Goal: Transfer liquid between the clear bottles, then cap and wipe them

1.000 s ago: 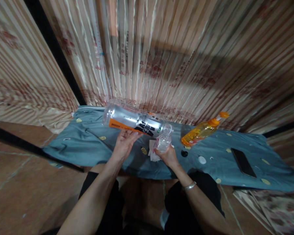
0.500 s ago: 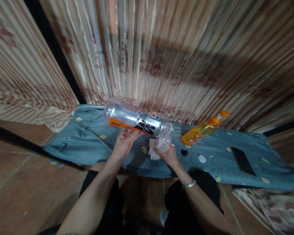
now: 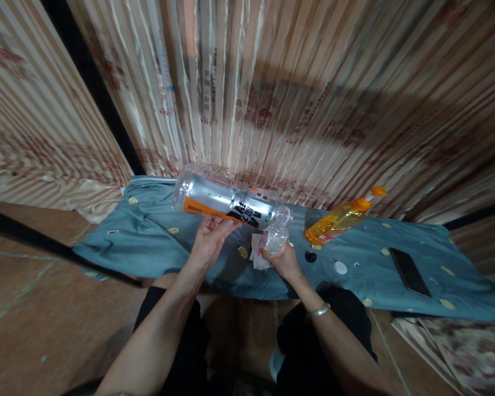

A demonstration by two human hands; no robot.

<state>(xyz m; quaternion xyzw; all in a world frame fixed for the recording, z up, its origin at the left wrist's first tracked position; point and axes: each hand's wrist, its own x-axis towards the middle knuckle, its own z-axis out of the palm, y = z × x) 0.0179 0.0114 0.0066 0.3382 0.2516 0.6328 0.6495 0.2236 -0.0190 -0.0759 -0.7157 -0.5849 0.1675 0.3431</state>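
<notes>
Head view of two bare hands above a cloth-covered surface.

Left hand (image 3: 209, 242): grip closed from below on large clear plastic bottle (image 3: 226, 202) with silver, orange and black label. Held clear of the cloth, lying almost level, base toward the left, neck toward the right.

Right hand (image 3: 284, 262): grip closed around the lower part of small clear plastic bottle (image 3: 277, 234). Held roughly upright, open top just beside and below the neck of the large clear plastic bottle; contact between the two not discernible. Thin silver bracelet (image 3: 318, 312) on the right wrist.

Crumpled white tissue (image 3: 256, 252) on the cloth, just beside the right hand, on its left side.

Blue-grey cloth with small yellow motifs (image 3: 148, 242) spread over the surface, near edge hanging toward the floor.

Right of the hands:
- Orange squeeze bottle with orange cap (image 3: 340, 217), tilted in view, near the far edge of the cloth, close to the curtain.
- Small black cap (image 3: 311, 257) and small white round cap (image 3: 340, 268) lying on the cloth, near each other but apart.
- Flat black phone (image 3: 410, 272) farther right, well apart from both hands.

Striped beige curtain with red pattern (image 3: 272, 82) behind the surface, filling the upper field. Reddish-brown tiled floor (image 3: 45, 319) at lower left.
</notes>
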